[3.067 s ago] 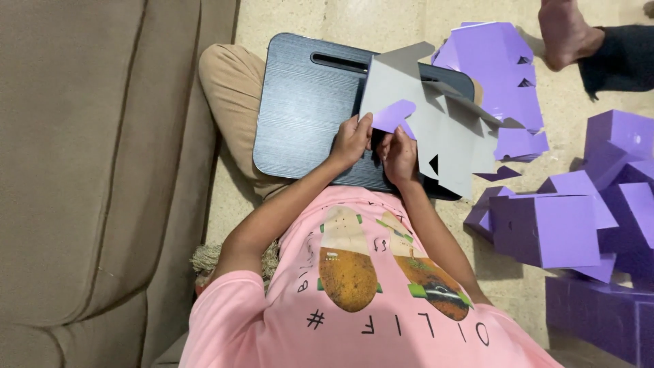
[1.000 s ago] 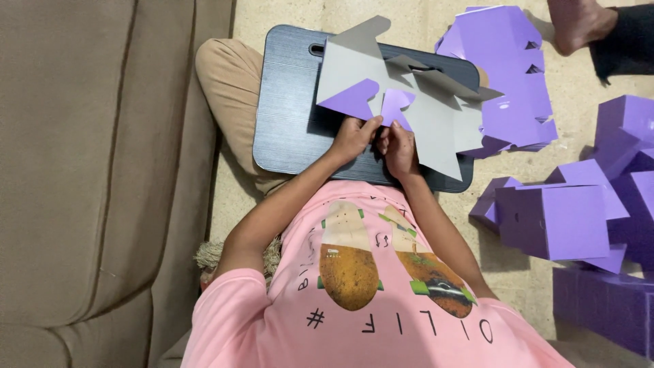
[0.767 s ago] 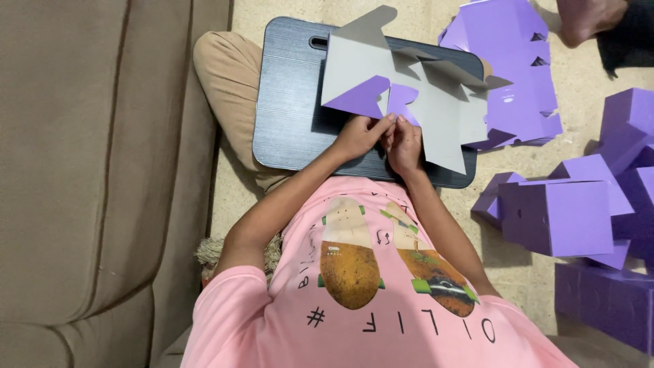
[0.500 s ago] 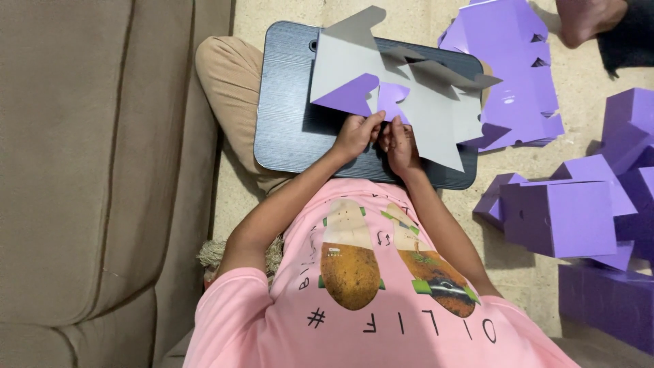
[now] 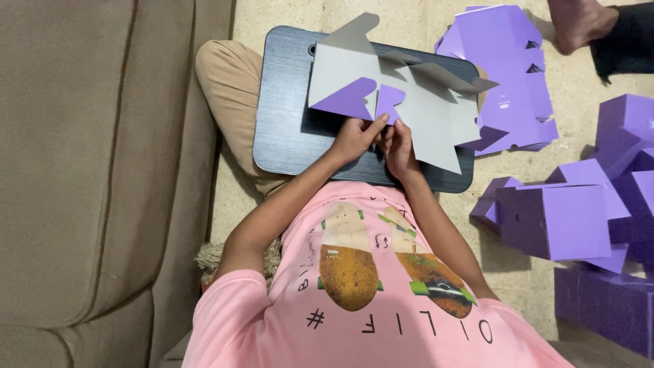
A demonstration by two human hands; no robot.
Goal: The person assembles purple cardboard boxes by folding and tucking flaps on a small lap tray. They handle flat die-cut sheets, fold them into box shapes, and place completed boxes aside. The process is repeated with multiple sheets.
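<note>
A flat die-cut cardboard box blank (image 5: pixel 422 109), grey inside and purple outside, lies on a dark lap desk (image 5: pixel 283 116) across my legs. My left hand (image 5: pixel 354 136) pinches the folded purple flaps at its near edge. My right hand (image 5: pixel 398 146) grips the same edge just to the right, fingers touching the left hand's. Two purple flaps are folded up onto the grey face.
A brown sofa (image 5: pixel 102 170) runs along the left. A stack of flat purple blanks (image 5: pixel 511 75) lies beyond the desk. Folded purple boxes (image 5: pixel 558 218) crowd the floor at right. Another person's foot (image 5: pixel 579 24) is at the top right.
The blank has been turned and slid left on the desk, and its purple flaps have been folded over onto the grey side. Both hands stayed at its near edge.
</note>
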